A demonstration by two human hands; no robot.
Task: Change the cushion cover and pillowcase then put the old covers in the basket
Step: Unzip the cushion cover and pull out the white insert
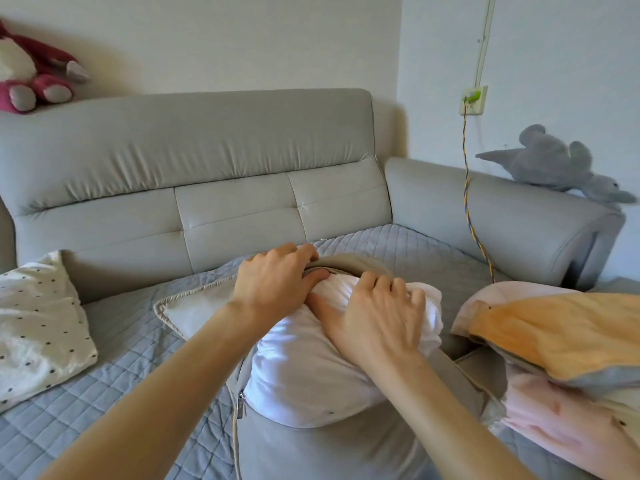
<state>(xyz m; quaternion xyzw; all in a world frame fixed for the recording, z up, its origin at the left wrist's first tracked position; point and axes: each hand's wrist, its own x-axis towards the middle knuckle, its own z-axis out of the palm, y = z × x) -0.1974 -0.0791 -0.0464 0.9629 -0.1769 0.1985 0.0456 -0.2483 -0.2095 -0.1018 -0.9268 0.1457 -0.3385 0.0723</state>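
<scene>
Head view: left hand (273, 282) pinches smooth beige cover (194, 306); right hand (374, 317) clutches puffy white insert (304, 375).

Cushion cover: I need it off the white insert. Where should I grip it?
Probably pinch the cushion cover at its raised opening hem, next to the left hand, fingers coming from above: there it stands loose off the bulging white insert.

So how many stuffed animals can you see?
2. A pink plush toy sits on top of the sofa back at far left; a grey plush toy lies on the sofa arm at right. Others may be out of view.
</scene>
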